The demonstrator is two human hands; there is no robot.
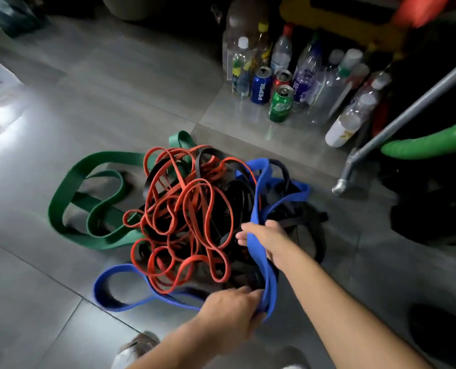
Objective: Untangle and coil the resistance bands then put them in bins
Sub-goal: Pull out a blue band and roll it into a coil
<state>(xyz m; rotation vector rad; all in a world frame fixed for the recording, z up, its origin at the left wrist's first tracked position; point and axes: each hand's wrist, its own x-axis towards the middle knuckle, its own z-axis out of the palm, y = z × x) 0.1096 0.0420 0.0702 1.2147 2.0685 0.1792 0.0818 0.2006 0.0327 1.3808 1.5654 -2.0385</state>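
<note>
Blue band (pixel 271 280) is the strand in hand, its long run lying roughly six to twelve o'clock down the tangle's right edge. Nearest, the left hand (pixel 232 304) curls its fingers round the band's lower bend. Just beyond, at one o'clock from it, the right hand (pixel 265 237) grips the same strand higher up. Past both, toward eleven o'clock, red bands (pixel 184 209), black bands (pixel 237 195) and a green band (pixel 69 187) knot together on the floor (pixel 141 89). Where blue passes under black is hard to make out. No bin shows. Cans (pixel 260 86) and bottles (pixel 281 51) stand farthest.
</note>
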